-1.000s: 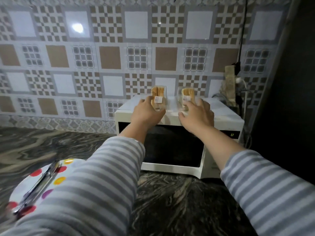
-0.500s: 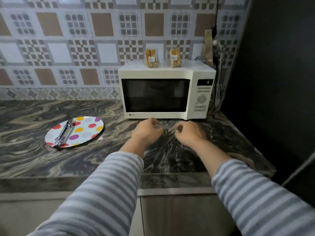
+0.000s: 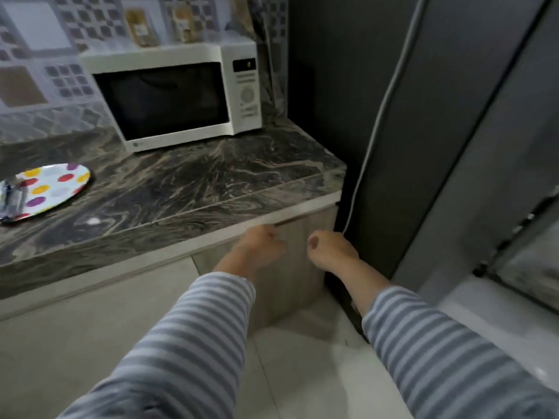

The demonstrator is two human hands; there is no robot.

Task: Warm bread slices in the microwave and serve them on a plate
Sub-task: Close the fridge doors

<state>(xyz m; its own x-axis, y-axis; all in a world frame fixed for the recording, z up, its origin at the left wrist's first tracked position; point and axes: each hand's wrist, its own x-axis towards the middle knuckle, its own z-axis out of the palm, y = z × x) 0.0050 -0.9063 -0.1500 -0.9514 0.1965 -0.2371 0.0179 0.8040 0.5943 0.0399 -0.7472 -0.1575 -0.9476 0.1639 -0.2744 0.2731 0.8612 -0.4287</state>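
Observation:
Two clear packs of bread slices stand upright on top of the white microwave (image 3: 181, 95): the left pack (image 3: 140, 28) and the right pack (image 3: 186, 25), both blurred. The microwave door is closed. A white plate with coloured dots (image 3: 57, 186) lies on the counter at the far left, with metal tongs (image 3: 13, 196) resting on it. My left hand (image 3: 261, 244) and my right hand (image 3: 331, 249) hang below the counter's front edge, in front of the cabinet. Both are loosely curled and hold nothing.
The dark marbled counter (image 3: 211, 176) ends at the right against a tall dark grey wall or appliance side (image 3: 408, 131). A grey cabinet front (image 3: 290, 282) is under the counter. Pale floor tiles (image 3: 302, 373) lie below.
Both hands left the bread packs on the microwave, dropped to the counter, then sank below its front edge. The view pulled back and swung to the right.

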